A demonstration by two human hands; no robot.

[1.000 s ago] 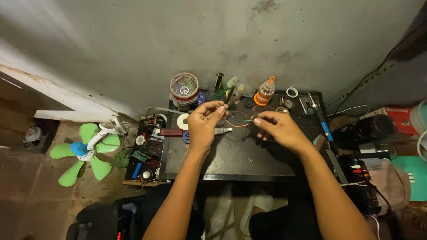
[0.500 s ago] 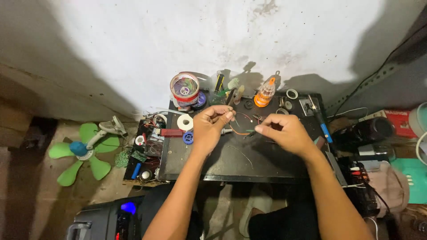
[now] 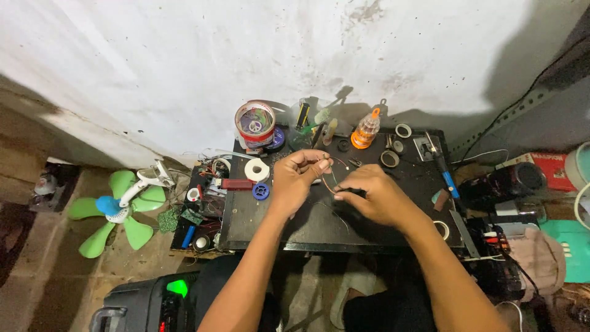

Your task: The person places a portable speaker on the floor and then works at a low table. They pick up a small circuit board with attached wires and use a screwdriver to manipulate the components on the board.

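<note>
Off to my left a green fan (image 3: 117,206) lies on the floor, and at the near left edge of the dark surface (image 3: 276,227) a tangle of circuit boards and parts (image 3: 200,212) sits beside a white tape roll (image 3: 256,169) and a small blue spool (image 3: 260,191). My left hand (image 3: 294,183) hovers just above the surface, its grip pinched shut on one end of a thin reddish wire (image 3: 332,178). The wire loops across to my right hand (image 3: 375,197), whose fingertips (image 3: 344,195) are closed on its other end, low over the middle of the surface. I judge I am working the wire ends between both grips; what comes next calls for steady, fine pinching. Farther right stand an orange bottle (image 3: 365,129) and a blue-handled tool (image 3: 444,169).
</note>
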